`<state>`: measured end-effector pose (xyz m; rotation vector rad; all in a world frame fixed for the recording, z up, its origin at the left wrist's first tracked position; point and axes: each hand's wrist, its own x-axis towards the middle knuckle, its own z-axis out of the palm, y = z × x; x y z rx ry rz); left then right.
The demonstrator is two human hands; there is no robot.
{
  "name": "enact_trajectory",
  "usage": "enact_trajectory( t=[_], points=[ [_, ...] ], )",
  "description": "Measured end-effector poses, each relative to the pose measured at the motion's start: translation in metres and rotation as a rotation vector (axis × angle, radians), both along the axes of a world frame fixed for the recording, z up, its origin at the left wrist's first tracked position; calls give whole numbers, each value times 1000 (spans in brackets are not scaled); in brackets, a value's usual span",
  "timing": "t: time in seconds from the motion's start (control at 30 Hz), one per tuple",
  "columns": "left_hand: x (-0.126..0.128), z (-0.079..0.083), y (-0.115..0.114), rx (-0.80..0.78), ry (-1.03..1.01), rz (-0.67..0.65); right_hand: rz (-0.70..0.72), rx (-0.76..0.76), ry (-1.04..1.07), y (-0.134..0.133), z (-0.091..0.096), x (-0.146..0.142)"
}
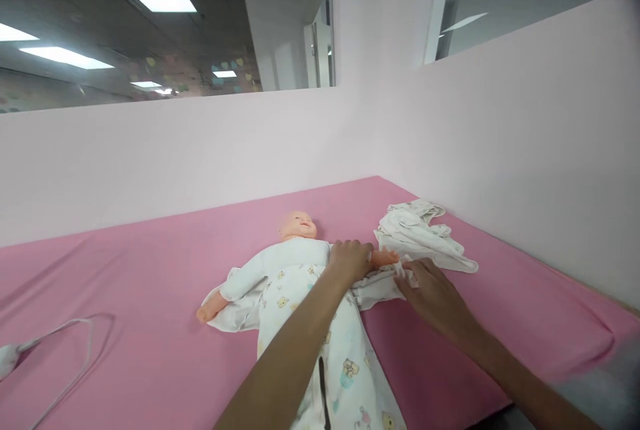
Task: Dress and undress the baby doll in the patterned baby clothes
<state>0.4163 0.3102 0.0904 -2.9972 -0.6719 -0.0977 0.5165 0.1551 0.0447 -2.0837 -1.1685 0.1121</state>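
A baby doll (301,225) lies on its back, dressed in a white long-sleeved top (295,253). Under or around its body is a white sleeping bag (350,363) printed with bears, with a dark zip line at the lower front. My left hand (351,261) is closed around the doll's arm on the right side, and the doll's hand (384,257) sticks out past my fingers. My right hand (425,283) pinches the end of a loose white sleeve (383,288) just beside the doll's hand. The doll's other arm (214,307) rests outstretched on another white sleeve.
Crumpled white cloth (417,233) lies at the back right of the pink padded surface (150,270). At the left edge is a white device (7,358) with a cable (87,350). White walls (175,157) with windows stand behind and to the right.
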Motion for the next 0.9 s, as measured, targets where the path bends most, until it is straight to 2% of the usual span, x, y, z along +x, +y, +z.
enact_trajectory(
  t=[0.07,0.2,0.3,0.43,0.53,0.6,0.77,0.9],
  points=[
    [-3,4,-2,-1,5,10,53,35,-3,-2,7,-14],
    [-30,22,-4,-3,-17,57,319,10,354,18,16,-42],
    [-73,31,-9,-18,-149,150,395,23,582,45,15,-52],
    [-141,25,-17,-110,-399,292,463,27,851,72,13,-53],
    [-178,14,-20,-307,-546,454,495,1,931,80,12,-57],
    [-190,8,-18,-472,-618,581,478,11,993,84,10,-61],
    [-188,7,-8,-910,-772,804,482,36,1221,91,2,-67],
    [-178,10,-7,-1200,-987,869,473,63,1305,93,-1,-67]
  ],
)
